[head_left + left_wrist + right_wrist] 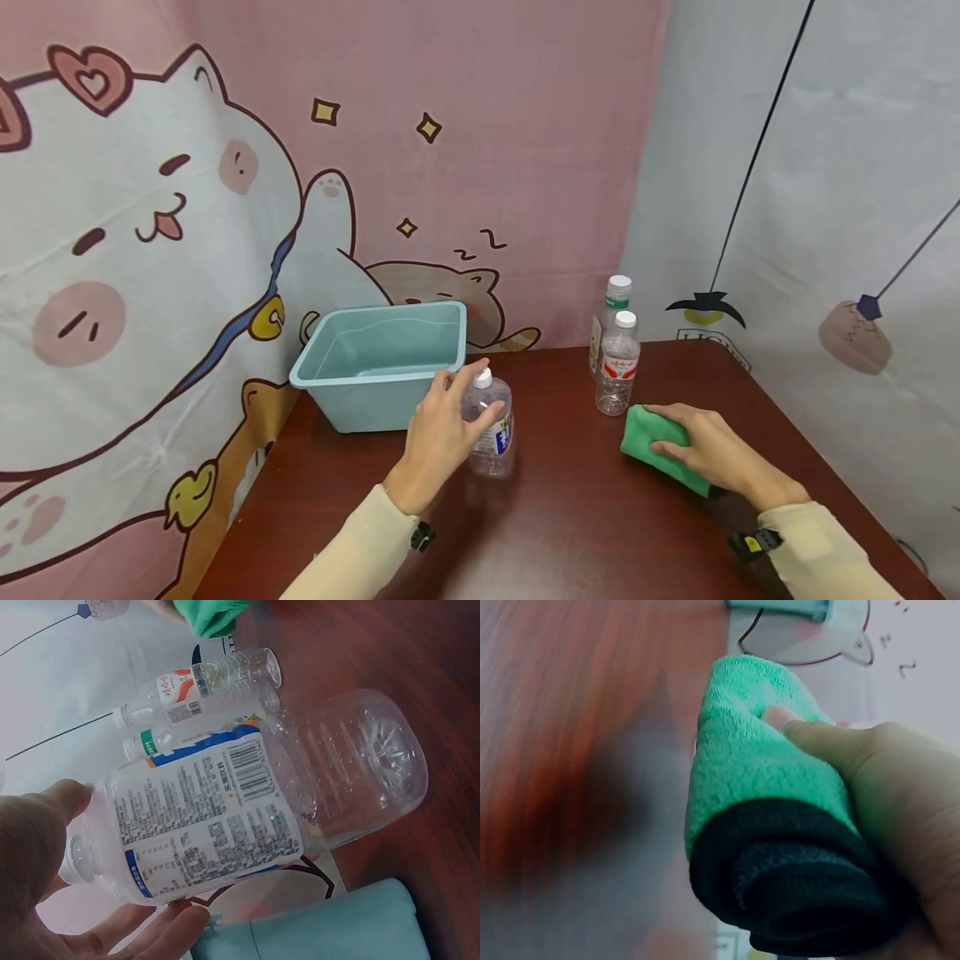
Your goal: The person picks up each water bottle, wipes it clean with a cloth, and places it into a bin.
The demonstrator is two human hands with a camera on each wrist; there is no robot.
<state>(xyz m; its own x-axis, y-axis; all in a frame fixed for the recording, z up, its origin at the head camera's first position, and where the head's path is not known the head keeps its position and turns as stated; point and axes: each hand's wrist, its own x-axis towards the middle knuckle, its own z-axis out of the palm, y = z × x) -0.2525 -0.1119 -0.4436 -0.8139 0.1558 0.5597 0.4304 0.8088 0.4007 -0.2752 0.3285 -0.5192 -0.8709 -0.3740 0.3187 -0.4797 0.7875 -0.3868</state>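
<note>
Loosely around bottle, left hand; tightly round cloth, right hand; tabletop room between.

Both forearms came in from the lower edge of the head view in pale sleeves, the left forearm slanting up to the right, the right forearm up to the left. The left hand was spread, its thumb well apart from the fingers, which arched gently forward. The right hand, well apart from the left, was closed in a grip, back upward, its thumb pressed down, pointing away from the wrist.
</note>
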